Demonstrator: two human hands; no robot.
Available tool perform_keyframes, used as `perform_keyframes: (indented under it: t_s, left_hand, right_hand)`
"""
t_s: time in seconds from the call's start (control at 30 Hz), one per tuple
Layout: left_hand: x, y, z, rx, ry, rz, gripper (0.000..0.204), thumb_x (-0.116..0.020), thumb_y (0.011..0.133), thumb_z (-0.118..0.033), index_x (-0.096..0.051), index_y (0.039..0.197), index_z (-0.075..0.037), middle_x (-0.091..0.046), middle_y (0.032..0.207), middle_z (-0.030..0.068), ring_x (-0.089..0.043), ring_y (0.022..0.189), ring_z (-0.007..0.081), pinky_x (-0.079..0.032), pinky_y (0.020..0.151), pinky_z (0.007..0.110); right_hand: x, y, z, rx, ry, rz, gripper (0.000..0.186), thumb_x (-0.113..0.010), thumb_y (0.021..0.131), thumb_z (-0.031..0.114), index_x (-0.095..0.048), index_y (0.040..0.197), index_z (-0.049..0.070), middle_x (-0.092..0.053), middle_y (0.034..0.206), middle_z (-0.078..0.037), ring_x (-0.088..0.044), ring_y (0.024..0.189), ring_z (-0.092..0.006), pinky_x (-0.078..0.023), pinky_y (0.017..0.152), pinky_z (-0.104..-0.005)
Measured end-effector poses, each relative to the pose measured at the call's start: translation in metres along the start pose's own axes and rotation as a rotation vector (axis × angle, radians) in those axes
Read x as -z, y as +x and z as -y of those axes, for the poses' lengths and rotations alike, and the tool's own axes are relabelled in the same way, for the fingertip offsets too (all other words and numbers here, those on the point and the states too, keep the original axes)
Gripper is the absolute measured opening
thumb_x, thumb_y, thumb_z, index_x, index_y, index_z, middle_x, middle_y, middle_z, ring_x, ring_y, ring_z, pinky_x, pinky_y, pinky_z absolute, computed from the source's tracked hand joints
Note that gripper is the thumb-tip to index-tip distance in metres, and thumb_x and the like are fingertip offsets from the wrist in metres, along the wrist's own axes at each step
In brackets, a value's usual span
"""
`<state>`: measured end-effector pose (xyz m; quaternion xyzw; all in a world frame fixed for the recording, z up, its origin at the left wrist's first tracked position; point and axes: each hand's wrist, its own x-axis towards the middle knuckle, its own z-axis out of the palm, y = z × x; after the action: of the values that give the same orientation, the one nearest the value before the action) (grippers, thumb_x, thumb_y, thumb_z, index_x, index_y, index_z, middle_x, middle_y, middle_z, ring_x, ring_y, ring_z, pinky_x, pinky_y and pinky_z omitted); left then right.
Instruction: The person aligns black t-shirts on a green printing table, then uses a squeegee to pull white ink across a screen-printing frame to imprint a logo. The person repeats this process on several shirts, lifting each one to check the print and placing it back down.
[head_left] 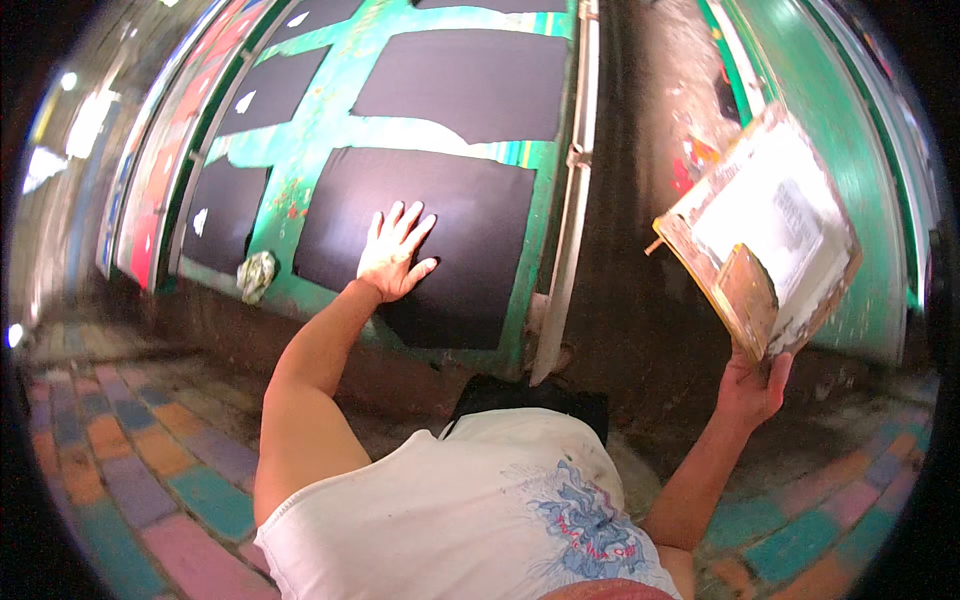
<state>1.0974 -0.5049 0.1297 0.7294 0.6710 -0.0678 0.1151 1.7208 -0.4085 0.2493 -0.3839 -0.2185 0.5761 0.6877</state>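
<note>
Green wall (pixel 340 120): a painted green surface with framed panels ran ahead of the person, tilted in the fisheye view, and carried the dark sheets.
Black sheets: six could be counted on the wall, though the ones at the top and far left were cut by the rim, so the count may be short.
Nearest black sheet (pixel 470 250): the large one lay straight ahead of the person, its long axis running across the panel from left to right, its lower edge near the wall's foot.
Paved floor (pixel 150 460): coloured blocks in pink, blue, orange and teal ran below the wall.
Board (pixel 775 225): one flat wooden board, smeared white on its face, was raised to the person's right, well apart from the sheet and tilted with its long axis rising up and to the right.
Crumpled wad (pixel 256 273): one pale wad sat on the green frame just left of the nearest sheet.
Left hand (pixel 392 252): spread flat, fingers splayed, palm pressed on the nearest black sheet; it was the hand on the sheet.
Right hand (pixel 752 385): closed around the board's lower end, holding it up clear of the wall.
</note>
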Motion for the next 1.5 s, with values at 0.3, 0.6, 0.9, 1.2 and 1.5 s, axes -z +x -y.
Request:
perform_keyframes:
  t_s: [0.3,0.6,0.9,1.2,1.5]
  left_hand:
    - [-0.018,0.000,-0.025,0.274,-0.025,-0.203,0.080,-0.053,0.113,-0.066,-0.043,0.175,-0.019,-0.038,0.183,0.0147,-0.033,0.167,0.0449,-0.025,0.136,0.067]
    - [-0.037,-0.006,-0.195,0.729,-0.075,-0.384,0.084,-0.055,0.110,-0.069,-0.047,0.173,-0.014,-0.036,0.183,0.0216,-0.030,0.169,0.0478,-0.023,0.134,0.071]
    - [0.045,0.009,-0.246,0.506,-1.192,-0.761,0.055,-0.077,0.109,-0.026,-0.064,0.156,-0.002,-0.066,0.158,0.0220,-0.066,0.142,0.0374,-0.048,0.124,0.052]
    - [0.090,0.043,-0.337,0.430,-1.401,-0.320,0.051,-0.070,0.113,-0.043,-0.078,0.130,0.004,-0.079,0.129,0.0253,-0.076,0.121,0.0377,-0.059,0.107,0.049]
    - [0.097,0.085,-0.362,1.027,-1.417,-0.249,0.055,-0.075,0.107,-0.055,-0.078,0.104,0.000,-0.079,0.101,0.0199,-0.076,0.092,0.0315,-0.060,0.085,0.047]
  right_hand:
    - [0.018,0.077,0.000,-0.249,-0.160,0.128,0.078,-0.069,0.112,0.031,-0.034,0.177,0.005,-0.042,0.178,-0.018,-0.045,0.161,-0.0422,-0.042,0.131,-0.0659]
    - [0.016,0.164,-0.016,-0.368,-0.145,0.504,0.070,-0.061,0.114,0.023,-0.035,0.177,0.009,-0.052,0.171,-0.017,-0.054,0.155,-0.0410,-0.048,0.124,-0.0690]
    - [-0.090,0.284,-0.078,-0.426,-0.091,0.619,0.067,-0.068,0.111,0.024,-0.043,0.172,0.009,-0.058,0.165,-0.015,-0.062,0.147,-0.0381,-0.057,0.110,-0.0664]
    - [-0.188,0.349,-0.162,-0.582,-0.148,0.708,0.063,-0.065,0.115,0.026,-0.042,0.171,0.008,-0.057,0.166,-0.017,-0.065,0.142,-0.0344,-0.064,0.104,-0.0595]
    - [-0.246,0.421,-0.251,-0.667,-0.337,0.756,0.063,-0.067,0.114,0.025,-0.045,0.169,0.006,-0.061,0.159,-0.018,-0.070,0.132,-0.0352,-0.067,0.093,-0.0532]
